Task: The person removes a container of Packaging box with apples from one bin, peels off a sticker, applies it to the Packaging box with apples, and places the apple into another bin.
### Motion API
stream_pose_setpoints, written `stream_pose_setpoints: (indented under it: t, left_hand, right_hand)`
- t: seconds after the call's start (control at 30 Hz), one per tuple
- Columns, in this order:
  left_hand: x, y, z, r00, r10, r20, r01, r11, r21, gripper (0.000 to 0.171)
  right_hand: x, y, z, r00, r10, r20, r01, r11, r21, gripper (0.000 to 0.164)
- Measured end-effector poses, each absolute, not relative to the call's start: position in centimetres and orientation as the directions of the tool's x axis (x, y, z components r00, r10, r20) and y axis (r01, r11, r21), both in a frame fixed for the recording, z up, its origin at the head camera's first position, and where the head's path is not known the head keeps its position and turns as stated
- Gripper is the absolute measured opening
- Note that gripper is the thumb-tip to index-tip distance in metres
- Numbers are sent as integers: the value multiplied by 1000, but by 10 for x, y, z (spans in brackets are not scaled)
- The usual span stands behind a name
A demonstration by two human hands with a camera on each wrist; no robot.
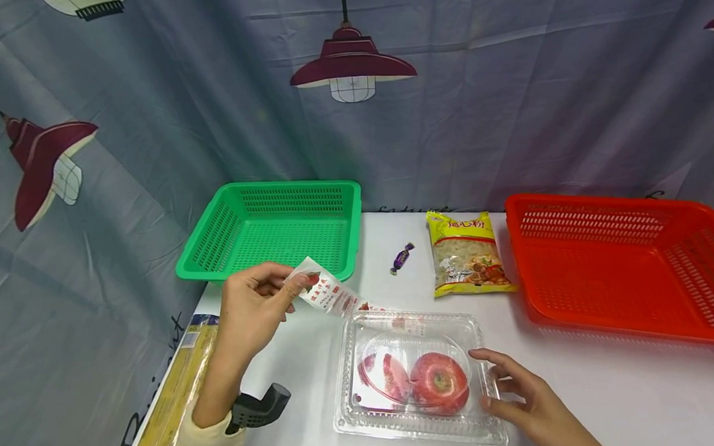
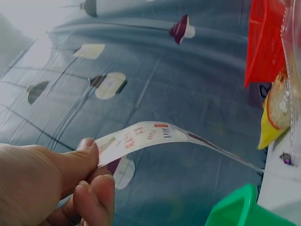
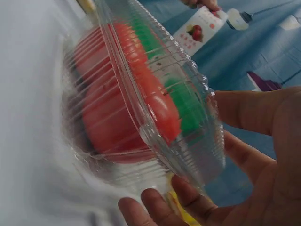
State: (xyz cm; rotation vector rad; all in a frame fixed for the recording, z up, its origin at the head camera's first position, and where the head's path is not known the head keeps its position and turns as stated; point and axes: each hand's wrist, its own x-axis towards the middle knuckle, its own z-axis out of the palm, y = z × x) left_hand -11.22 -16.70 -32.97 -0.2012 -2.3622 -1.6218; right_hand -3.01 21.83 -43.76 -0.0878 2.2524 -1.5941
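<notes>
In the head view, a clear plastic clamshell box with two red apples inside stands on the table. My left hand is raised to its upper left and pinches the end of a white label strip between thumb and fingers. The strip, printed with red lettering and an apple picture, arches away in the left wrist view and runs down to the box's back edge. At the box's right side is my right hand, thumb and fingers spread and lightly bent, fingertips at the rim of the lid.
A green basket stands at the back left, a red basket at the right. Between them lie a purple wrapped candy and a yellow food bag. A long yellow packet lies along the table's left edge.
</notes>
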Motion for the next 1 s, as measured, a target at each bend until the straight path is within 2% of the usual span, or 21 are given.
stream_pose_setpoints:
  t: [0.1, 0.17, 0.3, 0.4, 0.53, 0.7, 1.0]
  left_hand:
    - [-111, -161, -327, -947, 2, 321, 300, 367, 881, 13]
    - [-110, -156, -325, -941, 26, 338, 325, 358, 875, 13]
    - [-107, -146, -321, -933, 64, 355, 354, 349, 868, 11]
    - [-104, -139, -318, -935, 95, 341, 352, 346, 870, 9]
    - [-101, -130, -315, -939, 149, 311, 345, 363, 866, 11]
    - [-96, -120, -315, -930, 205, 306, 361, 345, 867, 11]
    - [-86, -102, -319, -921, 265, 286, 354, 262, 898, 8]
  right_hand:
    - [-30, 217, -431, -929, -218, -298, 190, 409, -892, 63]
    - [-30, 215, -426, -945, -180, -272, 164, 458, -874, 60]
    - [-33, 209, -416, -986, -148, -72, -26, 573, -819, 57]
    - [-37, 204, -407, -980, -159, 122, -197, 646, -738, 56]
    - [-44, 196, -390, -935, -199, 293, -347, 681, -645, 56]
    - [-50, 180, -369, -885, -265, 383, -457, 658, -599, 55]
    - [-63, 142, -346, -721, -364, 589, -686, 496, -532, 42]
